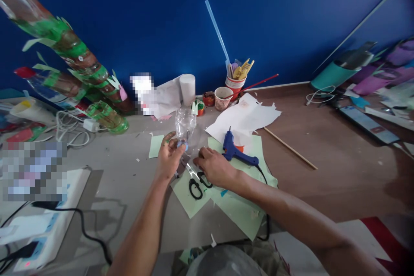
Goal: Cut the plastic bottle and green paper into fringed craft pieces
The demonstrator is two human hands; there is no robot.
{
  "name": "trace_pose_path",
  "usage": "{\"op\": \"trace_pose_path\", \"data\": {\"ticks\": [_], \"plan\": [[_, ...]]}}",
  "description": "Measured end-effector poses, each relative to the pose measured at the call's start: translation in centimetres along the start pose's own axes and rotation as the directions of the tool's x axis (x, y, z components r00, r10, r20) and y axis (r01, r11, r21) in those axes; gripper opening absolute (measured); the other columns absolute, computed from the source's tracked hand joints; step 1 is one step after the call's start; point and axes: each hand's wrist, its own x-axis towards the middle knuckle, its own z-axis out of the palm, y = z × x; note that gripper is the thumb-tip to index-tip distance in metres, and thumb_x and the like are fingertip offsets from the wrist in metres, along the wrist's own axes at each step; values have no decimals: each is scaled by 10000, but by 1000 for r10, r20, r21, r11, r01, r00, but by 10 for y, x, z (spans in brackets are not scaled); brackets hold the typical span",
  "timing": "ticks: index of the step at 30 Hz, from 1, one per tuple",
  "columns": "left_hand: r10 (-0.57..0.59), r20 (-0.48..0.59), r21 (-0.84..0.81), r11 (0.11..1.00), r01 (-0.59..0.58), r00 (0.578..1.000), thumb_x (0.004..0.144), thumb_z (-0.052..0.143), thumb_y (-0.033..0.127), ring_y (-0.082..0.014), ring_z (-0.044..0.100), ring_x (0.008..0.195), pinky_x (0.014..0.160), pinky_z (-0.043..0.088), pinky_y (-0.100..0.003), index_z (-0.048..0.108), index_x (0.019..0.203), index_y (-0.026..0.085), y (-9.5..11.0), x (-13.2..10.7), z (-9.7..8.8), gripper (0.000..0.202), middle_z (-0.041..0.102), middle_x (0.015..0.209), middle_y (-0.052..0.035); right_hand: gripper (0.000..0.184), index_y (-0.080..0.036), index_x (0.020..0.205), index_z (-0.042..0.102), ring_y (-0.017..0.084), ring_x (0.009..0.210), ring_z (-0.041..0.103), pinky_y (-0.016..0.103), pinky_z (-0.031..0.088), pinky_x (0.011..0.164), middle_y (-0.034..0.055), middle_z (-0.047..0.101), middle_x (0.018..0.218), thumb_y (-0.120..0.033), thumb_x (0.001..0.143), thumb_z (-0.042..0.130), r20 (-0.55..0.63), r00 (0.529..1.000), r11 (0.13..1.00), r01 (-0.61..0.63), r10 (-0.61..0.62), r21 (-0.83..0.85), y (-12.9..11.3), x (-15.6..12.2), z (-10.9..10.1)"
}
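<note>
My left hand (170,153) is closed around the neck of a clear plastic bottle piece (185,123), its blue cap (182,145) pointing down toward me. Close by on the right, my right hand (215,166) has its fingers curled together; anything in them is too small or hidden to name. Under and beside that hand lie black-handled scissors (196,189), partly covered by it, on light green paper (190,207). A blue hot glue gun (239,153) rests just past my right knuckles, nozzle pointing away from me, near a white paper sheet (249,114).
Paper cups (223,98) with a brush, spoons and forks stand at the wall beside a white roll (187,88). A painted bottle column (84,60) leans on the left. A power strip (51,228) lies front left, a phone (368,124) right, and a wooden stick (291,148) lies nearer.
</note>
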Motion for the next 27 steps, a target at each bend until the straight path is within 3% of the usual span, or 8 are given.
{"op": "trace_pose_path", "data": {"ticks": [5, 9, 14, 19, 27], "plan": [[94, 13, 368, 925, -92, 995, 709, 679, 279, -188, 603, 903, 836, 434, -331, 477, 1168, 207, -3, -4, 0, 507, 662, 965, -65, 187, -143, 900, 631, 230, 872, 500, 324, 393, 764, 119, 542, 937, -99, 821, 467, 7, 1000, 999, 29, -29, -43, 1, 3, 4], [191, 31, 545, 820, -177, 981, 702, 677, 278, -201, 594, 884, 850, 418, -354, 498, 1166, 215, -6, -4, -1, 501, 665, 940, -59, 139, -121, 851, 590, 212, 848, 518, 309, 389, 770, 116, 570, 906, -73, 805, 469, -20, 1000, 998, 2, 0, 59, 4, 3, -1], [153, 51, 583, 798, -154, 987, 676, 694, 299, -244, 591, 936, 897, 389, -411, 509, 1171, 231, -9, -4, -3, 532, 671, 971, -59, 116, -142, 841, 531, 135, 723, 548, 222, 382, 659, 46, 603, 796, -91, 851, 427, -64, 995, 975, -59, 74, 213, 14, -5, -18], [165, 61, 638, 752, -166, 984, 645, 716, 296, -282, 577, 975, 980, 302, -464, 561, 1100, 235, -8, -5, 0, 485, 686, 905, -56, 79, -177, 836, 497, 107, 601, 510, 201, 345, 582, -26, 557, 670, -125, 825, 439, -218, 950, 847, -79, 224, 526, 23, -12, -34], [252, 61, 709, 670, -220, 966, 688, 673, 328, -289, 567, 973, 959, 324, -460, 529, 1133, 209, -8, -3, -4, 483, 677, 931, -73, 35, -177, 747, 518, 90, 546, 434, 194, 325, 545, -51, 507, 613, -152, 756, 495, -228, 938, 821, -94, 263, 563, 20, -20, -47]]}}
